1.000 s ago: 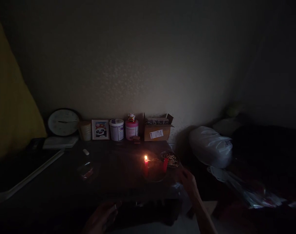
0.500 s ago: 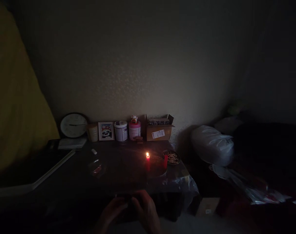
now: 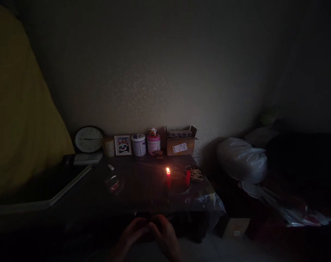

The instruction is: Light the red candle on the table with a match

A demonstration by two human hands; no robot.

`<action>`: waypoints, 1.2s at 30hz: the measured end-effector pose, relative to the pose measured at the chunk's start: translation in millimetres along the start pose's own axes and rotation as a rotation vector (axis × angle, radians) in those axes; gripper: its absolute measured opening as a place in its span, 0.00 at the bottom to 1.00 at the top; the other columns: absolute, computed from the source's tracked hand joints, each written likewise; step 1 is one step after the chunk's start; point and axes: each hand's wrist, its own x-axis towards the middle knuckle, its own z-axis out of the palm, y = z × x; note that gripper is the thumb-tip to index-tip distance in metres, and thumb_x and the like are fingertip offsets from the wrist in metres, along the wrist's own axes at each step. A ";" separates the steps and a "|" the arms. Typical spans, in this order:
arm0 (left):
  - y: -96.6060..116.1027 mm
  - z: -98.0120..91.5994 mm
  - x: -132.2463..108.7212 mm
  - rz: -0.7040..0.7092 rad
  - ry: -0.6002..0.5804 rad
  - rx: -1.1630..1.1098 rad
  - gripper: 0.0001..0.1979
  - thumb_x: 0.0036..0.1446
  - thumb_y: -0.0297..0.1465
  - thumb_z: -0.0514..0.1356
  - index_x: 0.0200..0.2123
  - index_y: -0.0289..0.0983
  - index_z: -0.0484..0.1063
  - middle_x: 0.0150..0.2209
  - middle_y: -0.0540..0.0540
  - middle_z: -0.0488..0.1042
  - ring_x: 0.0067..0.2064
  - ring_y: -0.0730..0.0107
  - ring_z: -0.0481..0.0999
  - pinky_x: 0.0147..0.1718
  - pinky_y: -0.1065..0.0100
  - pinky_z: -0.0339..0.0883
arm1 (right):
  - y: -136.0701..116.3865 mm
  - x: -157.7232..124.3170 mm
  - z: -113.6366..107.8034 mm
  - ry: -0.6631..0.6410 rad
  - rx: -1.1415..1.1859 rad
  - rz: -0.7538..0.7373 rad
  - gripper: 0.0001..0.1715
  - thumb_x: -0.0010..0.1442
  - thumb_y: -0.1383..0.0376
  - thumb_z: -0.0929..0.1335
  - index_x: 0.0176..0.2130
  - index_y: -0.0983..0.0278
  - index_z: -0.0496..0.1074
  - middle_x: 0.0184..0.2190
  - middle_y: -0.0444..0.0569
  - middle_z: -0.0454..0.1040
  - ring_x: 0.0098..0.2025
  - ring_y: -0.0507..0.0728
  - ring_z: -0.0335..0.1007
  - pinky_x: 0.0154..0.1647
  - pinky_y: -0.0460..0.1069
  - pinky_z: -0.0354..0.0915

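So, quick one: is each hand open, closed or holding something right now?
Left hand: curled; too dark to tell if it holds anything.
Right hand: also curled; its grip cannot be told either.

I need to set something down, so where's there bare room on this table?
A bare patch of table lies between the plastic packet and the lit candle. Right of that it's crowded, with a second red candle and matchsticks. The back is packed from the clock to the cardboard box.
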 end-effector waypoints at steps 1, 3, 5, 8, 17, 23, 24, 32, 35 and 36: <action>-1.1 -0.6 1.2 0.004 0.004 0.008 0.16 0.35 0.37 0.69 0.30 0.38 0.76 0.34 0.44 0.79 0.41 0.54 0.75 0.43 0.59 0.66 | 1.2 -0.1 0.9 -0.002 -0.005 -0.002 0.19 0.59 0.52 0.62 0.40 0.62 0.71 0.36 0.48 0.76 0.38 0.56 0.72 0.37 0.46 0.64; -3.5 -1.7 3.8 0.012 0.018 0.024 0.17 0.35 0.37 0.69 0.30 0.37 0.76 0.34 0.44 0.78 0.41 0.54 0.75 0.44 0.59 0.65 | 3.0 0.1 2.3 -0.007 -0.027 0.003 0.18 0.58 0.53 0.62 0.39 0.63 0.71 0.35 0.48 0.76 0.38 0.57 0.72 0.37 0.46 0.64; -5.7 -2.7 5.5 0.019 0.031 0.043 0.17 0.34 0.38 0.70 0.30 0.37 0.76 0.33 0.44 0.78 0.41 0.54 0.75 0.44 0.59 0.64 | 3.5 0.6 3.0 -0.011 -0.050 0.005 0.18 0.58 0.53 0.62 0.40 0.63 0.71 0.36 0.49 0.76 0.38 0.57 0.72 0.38 0.46 0.64; -6.7 -3.8 5.2 0.040 0.031 0.059 0.17 0.35 0.37 0.69 0.31 0.37 0.75 0.33 0.44 0.78 0.40 0.54 0.75 0.43 0.59 0.64 | 2.2 1.3 2.9 -0.035 -0.043 -0.003 0.18 0.59 0.53 0.62 0.40 0.63 0.71 0.36 0.49 0.76 0.39 0.57 0.72 0.39 0.46 0.64; -6.0 -7.0 1.5 0.062 -0.009 0.067 0.15 0.40 0.35 0.67 0.35 0.38 0.74 0.36 0.44 0.78 0.42 0.55 0.74 0.42 0.61 0.65 | -0.4 0.9 1.3 -0.066 -0.015 0.007 0.17 0.58 0.54 0.63 0.39 0.62 0.71 0.36 0.49 0.76 0.39 0.57 0.72 0.39 0.47 0.64; -3.4 -7.4 0.4 0.086 -0.024 0.067 0.15 0.41 0.35 0.66 0.35 0.37 0.74 0.37 0.43 0.77 0.42 0.56 0.74 0.42 0.61 0.64 | -4.1 1.2 -0.4 -0.082 -0.004 -0.007 0.17 0.58 0.54 0.63 0.39 0.63 0.71 0.36 0.49 0.76 0.38 0.57 0.72 0.39 0.47 0.65; -1.9 -6.7 -0.3 0.082 -0.027 0.072 0.15 0.41 0.35 0.66 0.35 0.37 0.74 0.37 0.44 0.77 0.42 0.55 0.74 0.42 0.60 0.64 | -5.0 1.4 -0.6 -0.088 -0.003 -0.004 0.17 0.58 0.54 0.63 0.39 0.63 0.71 0.36 0.49 0.76 0.38 0.57 0.72 0.39 0.47 0.65; 1.8 -3.9 -2.8 0.070 -0.044 0.044 0.15 0.40 0.34 0.67 0.35 0.38 0.75 0.35 0.45 0.78 0.42 0.56 0.74 0.42 0.60 0.64 | -2.5 3.0 -0.1 -0.109 -0.051 0.010 0.16 0.58 0.56 0.63 0.38 0.64 0.71 0.35 0.50 0.75 0.37 0.57 0.72 0.38 0.47 0.64; -2.9 -6.5 -1.1 0.078 -0.046 0.053 0.15 0.40 0.35 0.66 0.35 0.39 0.74 0.35 0.45 0.78 0.42 0.56 0.74 0.42 0.60 0.65 | -0.7 2.5 0.9 -0.105 -0.045 0.005 0.15 0.58 0.57 0.64 0.38 0.64 0.71 0.34 0.50 0.75 0.37 0.57 0.72 0.37 0.46 0.64; -4.0 -7.3 -0.6 0.083 -0.044 0.059 0.16 0.39 0.35 0.67 0.35 0.39 0.74 0.35 0.45 0.78 0.42 0.56 0.74 0.42 0.60 0.65 | -0.4 2.2 1.4 -0.102 -0.041 0.001 0.14 0.58 0.57 0.64 0.38 0.64 0.71 0.34 0.49 0.75 0.37 0.56 0.72 0.37 0.46 0.64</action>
